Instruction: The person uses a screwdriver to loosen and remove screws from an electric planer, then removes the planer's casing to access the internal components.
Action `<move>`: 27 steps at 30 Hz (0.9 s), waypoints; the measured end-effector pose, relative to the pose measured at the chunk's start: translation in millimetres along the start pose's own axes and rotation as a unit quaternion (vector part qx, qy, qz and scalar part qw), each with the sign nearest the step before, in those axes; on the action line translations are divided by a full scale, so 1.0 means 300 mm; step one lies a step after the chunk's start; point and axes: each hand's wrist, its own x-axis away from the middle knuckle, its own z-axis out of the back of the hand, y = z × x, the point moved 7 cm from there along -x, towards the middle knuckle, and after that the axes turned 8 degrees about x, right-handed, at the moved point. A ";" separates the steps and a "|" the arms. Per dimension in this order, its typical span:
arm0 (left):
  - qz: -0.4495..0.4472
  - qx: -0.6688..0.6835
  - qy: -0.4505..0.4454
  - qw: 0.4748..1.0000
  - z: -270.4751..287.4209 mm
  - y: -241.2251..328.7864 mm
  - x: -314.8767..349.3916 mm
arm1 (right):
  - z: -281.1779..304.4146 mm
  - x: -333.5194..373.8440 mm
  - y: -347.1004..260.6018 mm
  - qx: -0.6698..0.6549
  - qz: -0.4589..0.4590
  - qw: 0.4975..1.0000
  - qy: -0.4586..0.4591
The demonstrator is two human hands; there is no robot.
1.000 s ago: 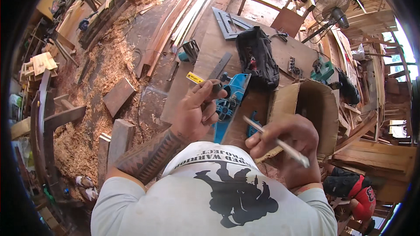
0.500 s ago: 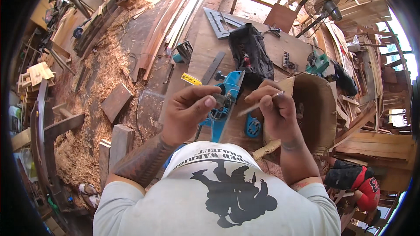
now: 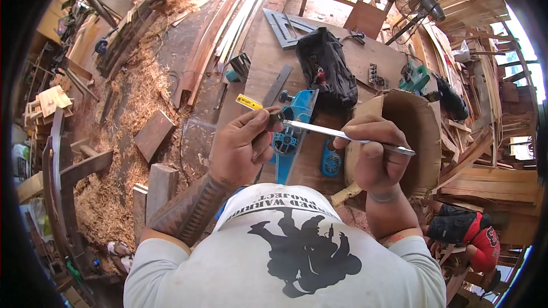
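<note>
Pinched between the thumb and fingers of my left hand (image 3: 235, 147) is a small dark metal piece (image 3: 276, 117). My right hand (image 3: 378, 151) grips a slim silver metal rod-like tool (image 3: 319, 129), its exact kind unclear. The tool's tip reaches to the small piece; whether they touch I cannot tell. Below and behind both hands, a blue electric planer (image 3: 285, 162) rests on the wooden work table (image 3: 262, 51), partly covered by my left hand. A loose blue vented cover (image 3: 330, 161) lies to its right. A try square with a yellow handle (image 3: 249, 101) lies just beyond my left hand.
An open cardboard box (image 3: 428, 142) stands right of my right hand. Beyond lie a black bag (image 3: 326, 68), a metal triangle square (image 3: 282, 28) and a green power tool (image 3: 414, 77). Wood shavings (image 3: 125, 120) cover the floor at left. A person in red (image 3: 485, 245) crouches at lower right.
My right hand has turned, and the silver tool now points left toward the left hand's piece. My left thumb and fingers have shifted, bringing the dark piece into clearer view.
</note>
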 end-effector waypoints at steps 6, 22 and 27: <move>0.000 -0.012 -0.002 1.000 0.006 -0.009 0.006 | -0.004 0.001 0.007 0.027 0.007 0.999 -0.031; -0.062 -0.085 -0.039 0.994 -0.015 0.033 0.009 | 0.029 0.022 0.151 -0.165 -0.111 0.979 0.051; -0.025 -0.195 -0.013 0.980 -0.042 0.016 0.033 | -0.073 0.111 0.222 -0.071 -0.401 0.909 -0.088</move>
